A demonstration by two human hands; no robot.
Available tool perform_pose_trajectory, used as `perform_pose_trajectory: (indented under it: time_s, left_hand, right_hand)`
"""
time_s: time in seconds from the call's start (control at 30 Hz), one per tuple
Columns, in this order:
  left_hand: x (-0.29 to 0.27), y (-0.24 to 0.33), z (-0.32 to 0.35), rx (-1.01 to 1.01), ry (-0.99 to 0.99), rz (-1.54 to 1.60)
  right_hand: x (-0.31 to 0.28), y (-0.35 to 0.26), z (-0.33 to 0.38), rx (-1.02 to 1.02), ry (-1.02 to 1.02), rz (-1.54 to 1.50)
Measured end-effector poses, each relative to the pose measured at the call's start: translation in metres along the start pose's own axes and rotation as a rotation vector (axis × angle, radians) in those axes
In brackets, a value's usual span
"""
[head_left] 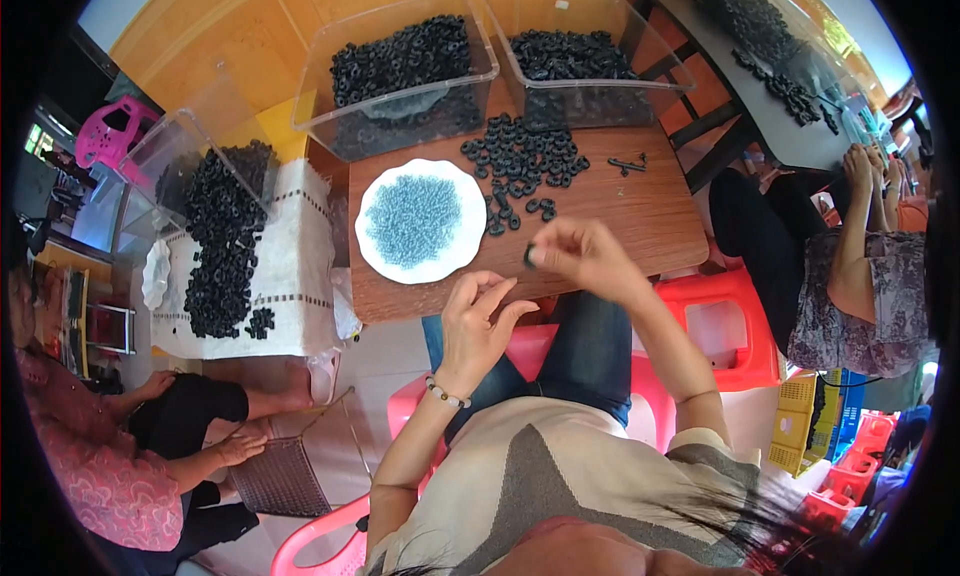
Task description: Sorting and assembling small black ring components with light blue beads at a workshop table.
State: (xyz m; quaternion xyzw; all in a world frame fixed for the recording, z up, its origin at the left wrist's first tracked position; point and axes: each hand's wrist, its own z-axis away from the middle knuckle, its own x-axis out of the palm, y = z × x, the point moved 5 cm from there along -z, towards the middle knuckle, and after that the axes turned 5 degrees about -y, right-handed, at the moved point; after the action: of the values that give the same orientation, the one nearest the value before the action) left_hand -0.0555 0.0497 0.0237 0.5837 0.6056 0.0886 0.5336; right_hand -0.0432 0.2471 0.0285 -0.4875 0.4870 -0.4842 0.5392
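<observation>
Presently, the right hand (577,252) pinches one small black part (529,256) between thumb and fingertips, at the near edge of the desk (625,216). The left hand (478,324) is beside it, thumb spread away from the fingers, with no part visible in its grasp. Similar loose black parts (522,156) lie on the desk, beside a white scalloped plate (425,274) of tiny translucent pieces (412,221). Judging by appearance, the part is light, fairly stiff and not fragile; its rounded edge may slip. Take hold at opposite outer edges, using fingertips only. The tiny pieces probably scatter easily; pinch them singly, with light pressure.
</observation>
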Motion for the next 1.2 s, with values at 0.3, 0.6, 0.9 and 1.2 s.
perform_pose_trajectory:
  time_s: [0.3, 0.6, 0.9, 1.2]
  left_hand:
    - [0.013, -0.001, 0.011, -0.029, -0.066, 0.089]
    - [0.024, -0.011, 0.023, -0.107, -0.142, 0.093]
    - [0.031, -0.01, 0.025, -0.117, -0.168, 0.098]
    - [0.028, -0.016, 0.021, -0.128, -0.137, 0.136]
  right_hand:
    - [-0.147, -0.121, -0.077, -0.486, 0.753, 0.789]
    - [-0.126, -0.005, -0.057, -0.094, 0.541, 0.881]
    - [-0.123, 0.033, -0.064, -0.06, 0.488, 1.22]
    - [-0.119, 0.033, -0.054, -0.06, 0.471, 1.011]
